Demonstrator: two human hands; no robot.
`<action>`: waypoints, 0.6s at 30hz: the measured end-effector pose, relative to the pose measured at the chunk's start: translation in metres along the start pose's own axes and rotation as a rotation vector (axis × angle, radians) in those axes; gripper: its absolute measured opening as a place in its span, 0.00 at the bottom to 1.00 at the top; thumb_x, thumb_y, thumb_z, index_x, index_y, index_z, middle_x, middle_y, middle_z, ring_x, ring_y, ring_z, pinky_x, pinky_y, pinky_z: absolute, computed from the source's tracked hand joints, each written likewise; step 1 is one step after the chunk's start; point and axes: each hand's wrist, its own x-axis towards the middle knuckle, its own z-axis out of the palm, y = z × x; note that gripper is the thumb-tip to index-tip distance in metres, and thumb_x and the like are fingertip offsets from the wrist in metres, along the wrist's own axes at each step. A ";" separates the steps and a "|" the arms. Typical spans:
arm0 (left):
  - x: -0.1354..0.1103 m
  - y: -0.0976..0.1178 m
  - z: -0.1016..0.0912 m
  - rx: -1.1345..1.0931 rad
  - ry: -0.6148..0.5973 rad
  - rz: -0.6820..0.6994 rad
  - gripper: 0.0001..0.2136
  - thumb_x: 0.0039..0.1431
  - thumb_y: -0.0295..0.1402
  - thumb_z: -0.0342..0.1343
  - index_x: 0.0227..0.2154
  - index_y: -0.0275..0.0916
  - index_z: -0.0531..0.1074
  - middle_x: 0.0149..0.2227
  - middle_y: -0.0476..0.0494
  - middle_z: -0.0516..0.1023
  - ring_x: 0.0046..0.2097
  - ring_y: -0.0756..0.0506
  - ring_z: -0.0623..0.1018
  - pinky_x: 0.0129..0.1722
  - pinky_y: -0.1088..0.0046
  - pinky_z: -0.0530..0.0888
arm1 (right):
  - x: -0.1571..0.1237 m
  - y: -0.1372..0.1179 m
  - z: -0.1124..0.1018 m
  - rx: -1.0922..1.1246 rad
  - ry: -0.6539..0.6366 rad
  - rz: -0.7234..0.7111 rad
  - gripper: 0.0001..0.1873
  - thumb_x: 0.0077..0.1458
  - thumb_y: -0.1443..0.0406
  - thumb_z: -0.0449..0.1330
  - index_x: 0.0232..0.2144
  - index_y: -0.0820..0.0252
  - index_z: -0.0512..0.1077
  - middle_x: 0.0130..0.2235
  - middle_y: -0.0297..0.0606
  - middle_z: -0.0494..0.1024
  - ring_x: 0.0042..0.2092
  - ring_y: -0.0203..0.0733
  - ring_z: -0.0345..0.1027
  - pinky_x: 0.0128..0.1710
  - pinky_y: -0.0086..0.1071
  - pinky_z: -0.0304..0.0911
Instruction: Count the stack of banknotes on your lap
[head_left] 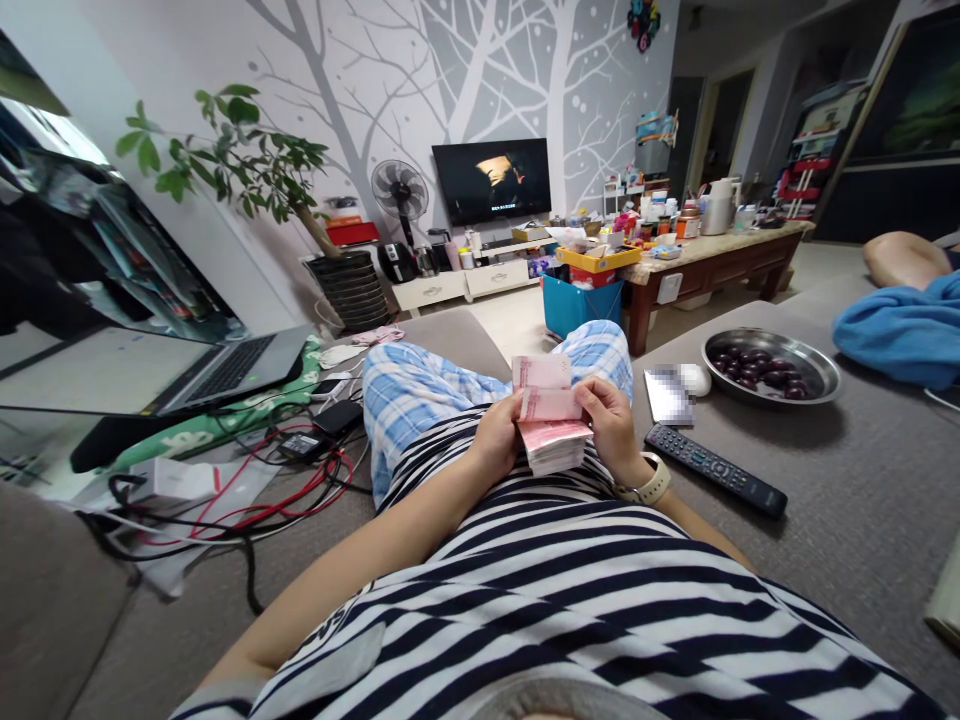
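Both of my hands hold pinkish-red banknotes [546, 374] above my lap. My left hand [498, 436] has its fingers closed on the left edge of the notes, its thumb on top. On the other side, my right hand [611, 425] pinches the right edge between thumb and fingers; a pale watch is on that wrist. Below the upright notes, a thick stack of banknotes [556, 458] shows its layered edges, and its lower end points toward my striped shirt. How the fingers sit behind the notes is hidden.
To the right on the sofa are a remote control [716, 470], a white mouse [695, 380] and a steel bowl [772, 368] of dark round fruit. An open laptop [232, 370] and tangled cables [300, 500] lie left. Another person's knee [904, 260] shows at far right.
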 end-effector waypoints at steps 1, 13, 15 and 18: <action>0.000 0.000 0.000 0.003 -0.008 -0.005 0.09 0.54 0.34 0.61 0.32 0.32 0.79 0.34 0.37 0.85 0.36 0.39 0.83 0.45 0.60 0.79 | 0.000 0.000 0.000 0.008 -0.005 0.002 0.18 0.59 0.54 0.61 0.22 0.57 0.68 0.20 0.29 0.62 0.24 0.35 0.53 0.23 0.31 0.49; -0.003 0.001 -0.003 0.036 -0.027 -0.001 0.13 0.53 0.38 0.62 0.35 0.32 0.80 0.38 0.34 0.85 0.40 0.37 0.84 0.50 0.57 0.77 | 0.003 -0.001 0.001 0.038 -0.018 0.059 0.20 0.51 0.52 0.68 0.21 0.57 0.67 0.21 0.28 0.65 0.24 0.34 0.55 0.26 0.31 0.52; -0.004 0.002 -0.002 0.053 -0.017 0.019 0.12 0.50 0.38 0.64 0.33 0.33 0.80 0.35 0.36 0.85 0.40 0.37 0.84 0.50 0.58 0.77 | 0.004 0.001 0.001 0.026 -0.002 0.076 0.20 0.49 0.52 0.69 0.22 0.57 0.66 0.22 0.28 0.64 0.26 0.35 0.54 0.26 0.31 0.52; -0.006 0.004 0.000 0.064 -0.023 0.033 0.13 0.45 0.38 0.67 0.31 0.35 0.80 0.33 0.39 0.85 0.40 0.36 0.83 0.51 0.58 0.76 | 0.006 0.002 0.002 0.004 0.021 0.087 0.20 0.48 0.52 0.68 0.22 0.56 0.65 0.23 0.28 0.63 0.27 0.35 0.54 0.27 0.31 0.52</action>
